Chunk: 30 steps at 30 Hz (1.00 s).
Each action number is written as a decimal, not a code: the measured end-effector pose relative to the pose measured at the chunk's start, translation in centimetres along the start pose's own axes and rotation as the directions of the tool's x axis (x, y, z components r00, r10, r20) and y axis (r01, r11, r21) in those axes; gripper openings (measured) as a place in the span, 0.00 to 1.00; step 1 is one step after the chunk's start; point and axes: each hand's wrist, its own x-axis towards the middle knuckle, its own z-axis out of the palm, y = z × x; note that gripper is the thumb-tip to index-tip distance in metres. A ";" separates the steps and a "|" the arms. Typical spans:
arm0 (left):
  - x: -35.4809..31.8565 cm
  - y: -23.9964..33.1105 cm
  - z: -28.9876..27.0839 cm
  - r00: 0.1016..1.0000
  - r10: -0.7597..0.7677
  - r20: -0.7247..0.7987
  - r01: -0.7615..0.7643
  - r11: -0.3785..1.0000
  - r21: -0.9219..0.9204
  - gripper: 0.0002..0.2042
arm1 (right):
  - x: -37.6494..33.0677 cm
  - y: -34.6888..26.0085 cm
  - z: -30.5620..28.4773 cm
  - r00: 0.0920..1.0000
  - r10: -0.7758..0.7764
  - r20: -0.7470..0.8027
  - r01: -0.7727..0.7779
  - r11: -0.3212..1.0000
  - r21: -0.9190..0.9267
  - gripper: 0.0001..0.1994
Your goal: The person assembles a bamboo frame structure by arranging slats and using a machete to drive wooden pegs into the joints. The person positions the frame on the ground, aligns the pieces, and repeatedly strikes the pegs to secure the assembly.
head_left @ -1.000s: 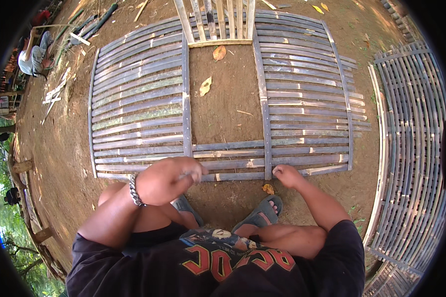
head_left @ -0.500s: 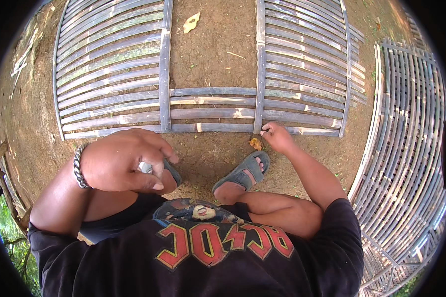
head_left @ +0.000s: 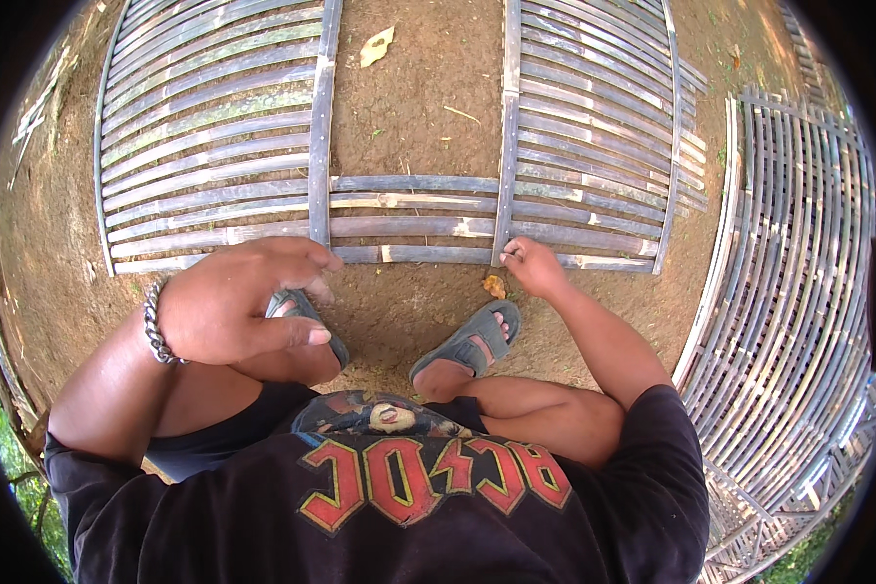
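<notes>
Slatted frame (head_left: 414,227), leaf (head_left: 377,46) (yellow) within; right hand (head_left: 535,266) near

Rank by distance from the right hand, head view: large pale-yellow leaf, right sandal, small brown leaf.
From the right hand:
1. Small brown leaf: just left of it, on the soil.
2. Right sandal: lower left, on the foot.
3. Large pale-yellow leaf: far upper left, between the slatted sections.

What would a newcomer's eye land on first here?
Probably the bamboo panel across the top, with a yellow leaf lying in its middle gap. Next, the left hand, large at centre-left above a chain bracelet, and the right hand by the panel's near edge. A second panel curves down the right side.
</notes>
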 end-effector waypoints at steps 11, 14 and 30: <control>-0.2 -0.5 0.1 1.000 0.006 0.003 -0.006 0.999 0.032 0.21 | -0.1 0.2 0.3 0.999 0.028 0.030 -0.028 1.000 0.012 0.13; 0.0 0.0 0.0 1.000 -0.002 0.018 0.002 1.000 0.002 0.15 | -0.1 0.1 0.1 0.996 0.073 0.057 -0.074 0.997 0.023 0.14; 0.6 0.4 0.4 0.999 0.026 0.034 -0.027 0.999 0.020 0.18 | -0.8 0.5 -0.3 0.988 0.110 0.111 -0.111 0.994 0.005 0.15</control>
